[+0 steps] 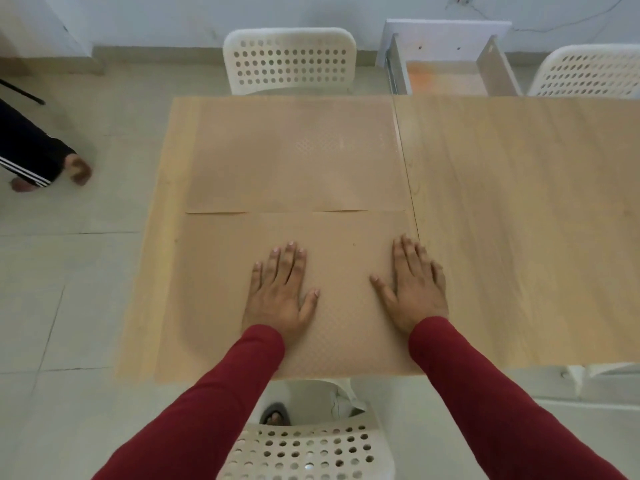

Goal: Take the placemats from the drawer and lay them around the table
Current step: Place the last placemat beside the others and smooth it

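At the far left a second person's leg (31, 157) stands on the floor, well apart from the counter (519, 220); a step toward it could bump the corner, though nothing shows that coming.

On the left part of the counter two placemats lie flat. The far placemat (294, 154) sits in front of the far chair (289, 60), and the near placemat (221, 289) lies just below it, their edges touching or nearly so along the seam. The left hand (280, 292) rests palm down on the near one, fingers (289, 261) spread and pinching nothing. The right hand (415, 289) presses near its right edge, fingers likewise spread flat.

The mats look thin and slick. A sliding push forward would likely ride the near mat over the far one, or skew it. Its near edge seems to reach the counter's rim, so a backward drag could pull it off toward the near chair (304, 452).

At the right, the drawer (450, 77) stands open; I cannot tell whether mats remain inside. The right half of the counter has no mat yet.
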